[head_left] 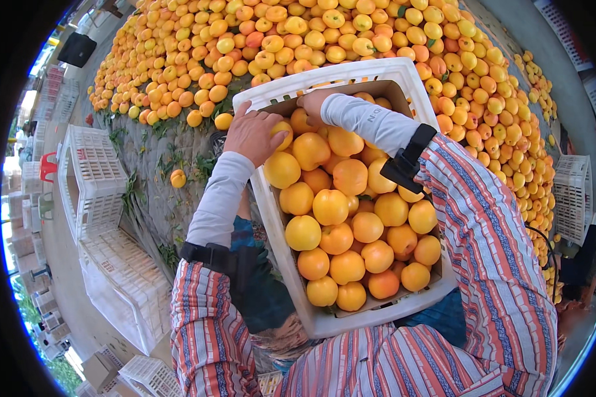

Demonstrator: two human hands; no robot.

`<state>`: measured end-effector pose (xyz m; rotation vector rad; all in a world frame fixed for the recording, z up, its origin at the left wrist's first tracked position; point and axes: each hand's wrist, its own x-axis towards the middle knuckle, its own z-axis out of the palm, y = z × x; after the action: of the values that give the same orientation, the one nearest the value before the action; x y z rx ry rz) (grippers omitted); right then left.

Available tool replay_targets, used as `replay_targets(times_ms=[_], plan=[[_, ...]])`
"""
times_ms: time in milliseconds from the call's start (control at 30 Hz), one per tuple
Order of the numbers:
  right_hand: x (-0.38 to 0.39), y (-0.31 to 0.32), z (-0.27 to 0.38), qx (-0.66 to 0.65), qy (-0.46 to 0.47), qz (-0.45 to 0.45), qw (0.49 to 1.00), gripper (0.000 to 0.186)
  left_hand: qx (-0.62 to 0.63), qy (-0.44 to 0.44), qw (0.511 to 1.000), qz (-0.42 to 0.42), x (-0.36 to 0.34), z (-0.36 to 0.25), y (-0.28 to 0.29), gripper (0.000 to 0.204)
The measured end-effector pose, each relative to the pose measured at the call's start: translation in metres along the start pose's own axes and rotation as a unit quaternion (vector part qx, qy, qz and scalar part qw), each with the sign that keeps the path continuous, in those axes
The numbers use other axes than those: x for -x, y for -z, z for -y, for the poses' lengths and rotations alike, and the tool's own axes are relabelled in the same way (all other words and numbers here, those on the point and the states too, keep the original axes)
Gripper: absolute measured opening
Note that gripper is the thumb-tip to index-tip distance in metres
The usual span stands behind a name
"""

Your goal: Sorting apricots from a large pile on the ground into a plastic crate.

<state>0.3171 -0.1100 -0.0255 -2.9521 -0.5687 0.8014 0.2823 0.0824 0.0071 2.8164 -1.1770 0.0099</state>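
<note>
A white plastic crate [288, 291] lined with brown cardboard [398, 99] stands against my body, filled with yellow-orange peaches [338, 238]. My left hand [250, 135] is at its far left corner. The thumb and curved fingers close around the side of a yellow peach [283, 135], while the index finger touches the rim. At the far inner edge of the crate, my right hand [316, 104] is closed with its fingertips hidden. Just below it lies another peach [302, 122].
Beyond the crate spreads a large heap of peaches [198, 49], continuing down the right. Empty white crates [99, 165] stand at the left; another white crate [571, 198] is at the far right. Loose leaves and a single peach [178, 178] lie on the grey ground cloth [155, 212].
</note>
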Motion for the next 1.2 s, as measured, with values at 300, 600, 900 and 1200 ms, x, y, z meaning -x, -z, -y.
replay_targets(times_ms=[300,600,900,1200], plan=[[-0.015,0.002,0.022,0.067,0.014,0.043,0.997,0.041,0.003,0.006,1.000,0.024,0.001,-0.001,0.004,0.035],[-0.004,0.007,0.008,0.146,0.124,0.042,0.981,0.041,0.006,0.008,1.000,0.016,0.002,-0.001,0.003,0.035],[-0.014,0.001,-0.011,-0.012,0.092,0.114,0.989,0.050,-0.021,0.001,1.000,-0.019,0.001,-0.004,0.000,0.036],[-0.008,0.008,-0.009,0.006,0.084,0.046,0.995,0.044,-0.014,-0.007,1.000,-0.005,0.002,-0.002,0.004,0.035]])
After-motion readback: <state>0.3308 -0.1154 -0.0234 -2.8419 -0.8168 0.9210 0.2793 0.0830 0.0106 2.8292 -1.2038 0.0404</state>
